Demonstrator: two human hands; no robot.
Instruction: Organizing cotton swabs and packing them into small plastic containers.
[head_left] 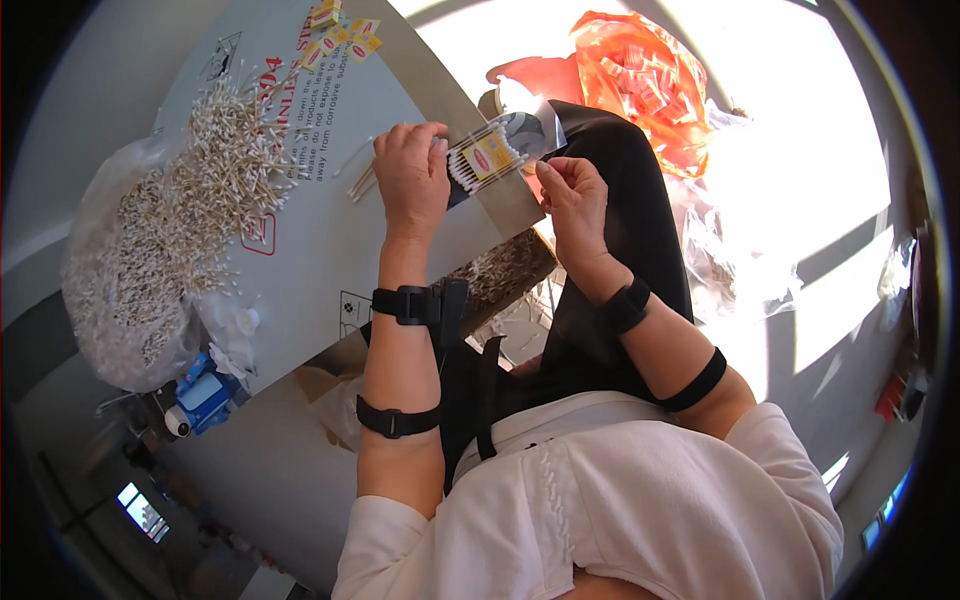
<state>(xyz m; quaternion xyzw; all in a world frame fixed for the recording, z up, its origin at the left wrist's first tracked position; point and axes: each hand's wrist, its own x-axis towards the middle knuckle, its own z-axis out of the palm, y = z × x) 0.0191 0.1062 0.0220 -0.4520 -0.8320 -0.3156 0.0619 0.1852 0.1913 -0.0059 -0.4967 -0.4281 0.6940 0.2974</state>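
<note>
A flat clear bag of cotton swabs with a yellow label (487,157) lies at the table's right edge, between my two hands. My left hand (412,180) is over the table with its fingers bent, close to the bag's left end; what they grip, if anything, is hidden. A few loose swabs (362,184) lie just left of it. My right hand (578,205) has thumb and forefinger pinched together at the bag's right end, seemingly on its clear film.
A large heap of swabs (235,135) spills from a clear plastic sack (85,260) on the grey table (310,250). Small yellow labels (345,42) lie at its far end. An orange bag (640,75) of packs stands beyond my knee. Below the table edge is a container of swabs (505,265).
</note>
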